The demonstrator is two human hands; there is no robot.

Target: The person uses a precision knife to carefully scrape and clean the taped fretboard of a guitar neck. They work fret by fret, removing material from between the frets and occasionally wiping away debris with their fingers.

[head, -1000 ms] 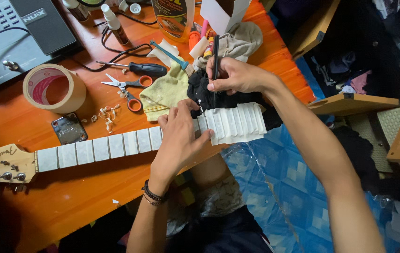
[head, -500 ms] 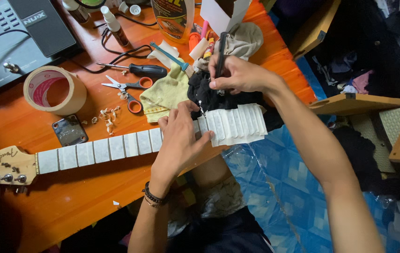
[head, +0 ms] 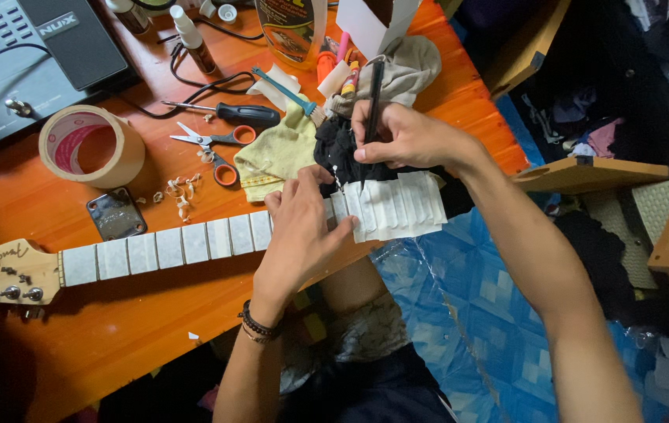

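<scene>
A guitar neck lies across the orange table, its fretboard covered in strips of white tape, headstock at the left. My left hand presses flat on the neck near its taped heel end. Just above it my right hand grips a thin black tool, upright, its tip down at the frets beside my left fingers. A black cloth lies under my right hand.
A roll of masking tape, a metal neck plate, orange-handled scissors, a screwdriver, a yellow cloth, a brush, bottles and a grey pedal unit crowd the table's far side. Wooden furniture stands at right.
My right hand has shifted the black tool slightly along the frets; the left hand stays pressed on the neck.
</scene>
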